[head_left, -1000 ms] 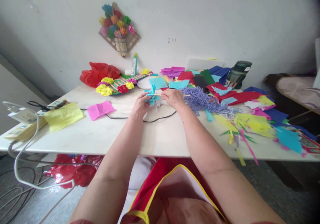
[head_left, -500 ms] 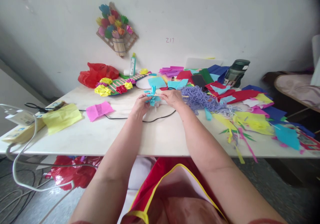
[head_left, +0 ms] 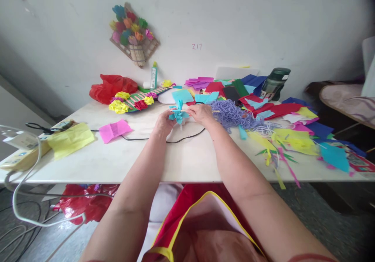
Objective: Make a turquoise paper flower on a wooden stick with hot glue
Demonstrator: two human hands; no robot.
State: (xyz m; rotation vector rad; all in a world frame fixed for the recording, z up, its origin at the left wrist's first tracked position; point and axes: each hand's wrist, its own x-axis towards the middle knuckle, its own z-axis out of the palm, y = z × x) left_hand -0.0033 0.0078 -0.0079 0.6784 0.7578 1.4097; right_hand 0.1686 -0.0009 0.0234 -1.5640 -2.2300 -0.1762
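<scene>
While the left hand (head_left: 166, 122) pinches a turquoise paper flower (head_left: 179, 114) mid-frame and the right hand (head_left: 202, 113) grips its wooden stick (head_left: 216, 111), the petals look slightly more fanned than a second ago, suggesting gradual turning. Purple yarn (head_left: 234, 113) lies right of centre on the bench (head_left: 190, 164).

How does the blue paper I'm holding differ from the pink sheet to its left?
The blue paper is bunched like a flower; the pink sheet is spread out, creased. The blue paper is held in the left hand, while the pink sheet lies on the table. Both look like thin paper.
</scene>
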